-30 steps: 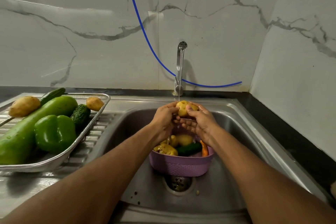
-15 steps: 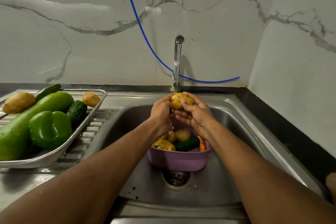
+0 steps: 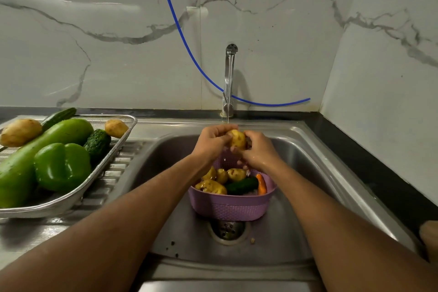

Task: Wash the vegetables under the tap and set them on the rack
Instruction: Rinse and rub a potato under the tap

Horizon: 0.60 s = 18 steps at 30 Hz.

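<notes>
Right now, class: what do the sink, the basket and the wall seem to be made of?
Sink: likely stainless steel, brushed grey with soft reflections.
Basket: probably plastic, matte purple with a moulded woven pattern.
Wall: glossy white slabs with grey veins, so marble or marble-look tile; which one cannot be told.

Two bare forearms enter from bottom edge, one each side of sink [image 3: 308, 149]. No sleeves in view on either arm; both uncovered from lower frame edge to wrist. Left hand [image 3: 212, 141] bare: no ring, watch or band visible. Right hand [image 3: 259, 152] bare likewise, wet sheen and droplets on back of hand. Wrists plain, unmarked. Fingernails short, seen on right fingertips [image 3: 233, 148] above sink. Bare rounded body part at right frame edge, beside sink rim; cannot tell which.
</notes>
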Each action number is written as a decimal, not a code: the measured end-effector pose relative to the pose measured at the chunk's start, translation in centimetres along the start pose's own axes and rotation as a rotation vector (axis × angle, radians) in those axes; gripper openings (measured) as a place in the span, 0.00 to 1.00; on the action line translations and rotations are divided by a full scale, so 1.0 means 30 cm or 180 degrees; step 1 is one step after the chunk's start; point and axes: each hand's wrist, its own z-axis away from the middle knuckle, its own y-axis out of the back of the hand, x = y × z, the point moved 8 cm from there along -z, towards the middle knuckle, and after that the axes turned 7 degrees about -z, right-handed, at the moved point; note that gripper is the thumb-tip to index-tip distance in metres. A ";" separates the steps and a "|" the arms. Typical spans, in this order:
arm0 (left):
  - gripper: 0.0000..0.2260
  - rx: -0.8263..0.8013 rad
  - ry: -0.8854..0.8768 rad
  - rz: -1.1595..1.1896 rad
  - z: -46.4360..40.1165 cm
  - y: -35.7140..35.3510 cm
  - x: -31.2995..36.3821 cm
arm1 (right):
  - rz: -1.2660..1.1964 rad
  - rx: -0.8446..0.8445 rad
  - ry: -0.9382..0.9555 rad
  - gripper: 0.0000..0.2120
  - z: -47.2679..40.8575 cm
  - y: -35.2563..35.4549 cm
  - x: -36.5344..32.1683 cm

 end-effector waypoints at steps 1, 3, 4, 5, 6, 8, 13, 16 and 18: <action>0.13 0.0041 -0.0076 -0.0142 0.001 -0.001 0.002 | 0.0047 0.0046 0.0087 0.18 0.002 -0.005 -0.001; 0.13 0.0219 -0.0100 -0.0138 0.001 0.006 -0.001 | 0.0148 0.0203 0.0299 0.17 0.005 -0.014 -0.020; 0.13 0.0311 -0.0064 -0.0056 0.000 0.013 -0.003 | 0.0192 0.0249 0.0369 0.16 0.005 -0.022 -0.029; 0.13 0.0369 -0.0019 0.0007 -0.001 0.019 -0.006 | 0.0187 0.0281 0.0377 0.14 0.005 -0.030 -0.035; 0.13 0.0393 0.0015 0.0056 -0.001 0.022 -0.009 | 0.0121 0.0287 0.0330 0.12 0.006 -0.036 -0.036; 0.13 0.0390 0.0095 0.0109 -0.002 0.021 -0.025 | -0.0021 0.0250 0.0218 0.10 0.008 -0.046 -0.025; 0.11 0.0212 0.0290 0.0524 0.003 0.015 -0.036 | -0.0163 0.0203 0.0075 0.11 0.003 -0.040 -0.002; 0.12 -0.0086 0.0279 0.0695 0.000 -0.001 -0.028 | -0.0431 0.0143 -0.0123 0.11 0.004 -0.039 0.013; 0.13 -0.0076 0.0258 0.0649 0.004 -0.008 -0.022 | -0.0539 0.0144 -0.0196 0.10 0.004 -0.039 0.016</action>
